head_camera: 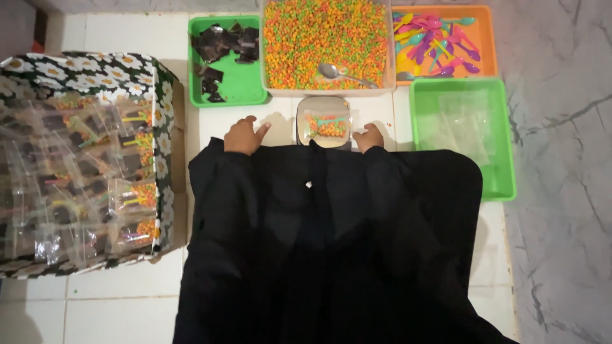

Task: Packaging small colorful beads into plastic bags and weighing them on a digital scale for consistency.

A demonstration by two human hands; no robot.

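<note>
Pouch (326, 125) lies on scale (323, 108), frame centre, long axis left-right; right hand (369, 138) just beside it, nearer, fingers curled, holding nothing; left hand (245, 136) farther left, fingers loosely open on floor.

The white tiled floor (127, 299) carries 4 trays, a small scale (323, 122) and a daisy-print box (83, 64).

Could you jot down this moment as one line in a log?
left hand: open, flat on white tiled floor | right hand: beside small grey scale | on scale: clear bag of coloured pellets
</note>
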